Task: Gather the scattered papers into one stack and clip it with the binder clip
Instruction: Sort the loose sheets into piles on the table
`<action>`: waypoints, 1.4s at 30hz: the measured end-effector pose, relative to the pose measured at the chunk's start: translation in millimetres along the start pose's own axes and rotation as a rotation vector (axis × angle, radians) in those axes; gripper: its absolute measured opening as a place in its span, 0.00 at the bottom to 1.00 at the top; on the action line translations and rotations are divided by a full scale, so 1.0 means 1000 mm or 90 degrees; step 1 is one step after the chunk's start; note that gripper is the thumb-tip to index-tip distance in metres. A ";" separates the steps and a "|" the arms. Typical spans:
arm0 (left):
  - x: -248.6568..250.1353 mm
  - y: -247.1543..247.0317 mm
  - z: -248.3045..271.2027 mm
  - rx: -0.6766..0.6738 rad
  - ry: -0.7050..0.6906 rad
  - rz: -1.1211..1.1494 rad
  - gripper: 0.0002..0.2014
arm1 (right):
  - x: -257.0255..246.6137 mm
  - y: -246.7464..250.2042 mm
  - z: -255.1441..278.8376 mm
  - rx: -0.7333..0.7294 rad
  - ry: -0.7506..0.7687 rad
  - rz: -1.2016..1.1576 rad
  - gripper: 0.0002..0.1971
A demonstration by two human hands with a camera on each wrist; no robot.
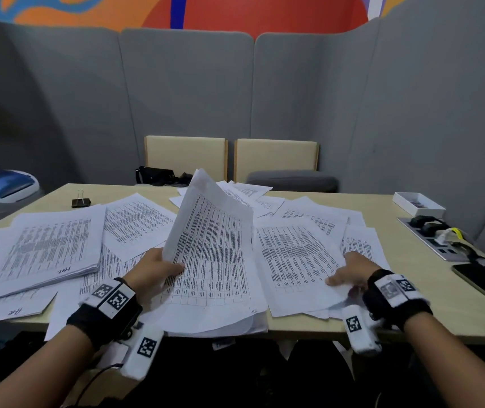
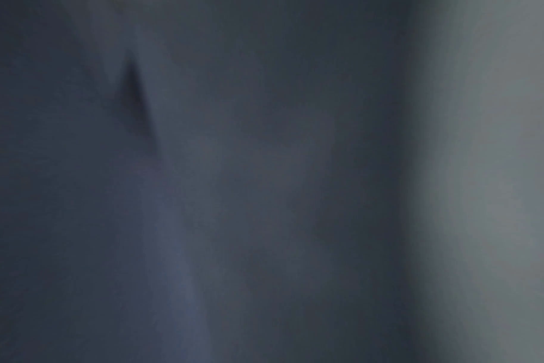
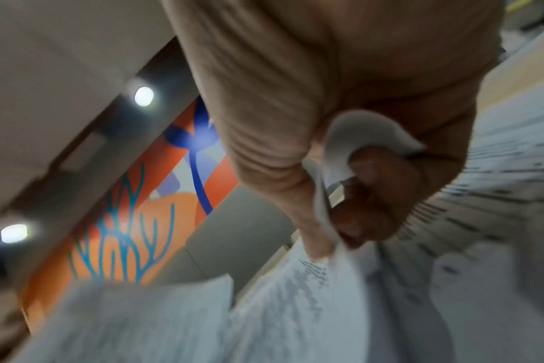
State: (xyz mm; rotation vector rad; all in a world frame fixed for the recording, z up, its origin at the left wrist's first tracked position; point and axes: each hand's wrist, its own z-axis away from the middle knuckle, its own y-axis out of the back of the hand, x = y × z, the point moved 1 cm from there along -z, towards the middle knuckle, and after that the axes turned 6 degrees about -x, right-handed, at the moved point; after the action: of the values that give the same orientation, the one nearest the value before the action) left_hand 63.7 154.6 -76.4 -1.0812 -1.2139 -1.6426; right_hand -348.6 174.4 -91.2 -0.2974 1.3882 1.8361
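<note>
- The left hand [image 1: 154, 267] is sitting low and left of centre in the head view, thumb pressing on the printed face of a raised bundle of sheets [image 1: 210, 228] while the fingers are going behind it, so it is grasping that bundle.
- The bundle is standing tilted, its top edge reaching up toward the middle of the frame and its lower part lying on the centre stack [image 1: 214, 304] at the near table edge.
- The right hand [image 1: 350, 270] is lying low and right of centre in the head view, pinching a right-hand sheet [image 1: 297, 260]; in the right wrist view the thumb and curled fingers [image 3: 379, 196] are clenching a folded paper corner [image 3: 357, 132].
- More scattered papers [image 1: 135, 222] are spreading across the wooden table [image 1: 411, 325], with a thicker pile [image 1: 50, 251] lying at the left of the frame.
- The binder clip [image 1: 81, 201] is sitting on the bare table in the upper left part of the tabletop, apart from the sheets and both hands.
- The left wrist view is showing only dark blur, so nothing can be told from it.
- A white box [image 1: 417, 203] is resting at the right edge of the table, with two beige chair backs [image 1: 185, 157] standing behind the table.
</note>
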 end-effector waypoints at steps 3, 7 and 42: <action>-0.002 0.005 -0.001 -0.011 0.011 0.010 0.08 | -0.019 0.021 0.021 0.039 0.119 -0.203 0.11; -0.009 0.002 -0.002 -0.011 0.043 0.075 0.07 | -0.061 0.051 0.071 0.087 0.389 -0.467 0.19; -0.017 -0.023 0.001 0.074 -0.164 0.060 0.25 | -0.064 -0.070 0.056 -0.060 0.180 -0.028 0.41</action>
State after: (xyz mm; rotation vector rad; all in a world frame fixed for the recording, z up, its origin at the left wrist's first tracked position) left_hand 47.3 162.8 -98.4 -1.2834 -1.3826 -1.3740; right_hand -242.6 200.9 -80.7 -0.6518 1.4710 1.8799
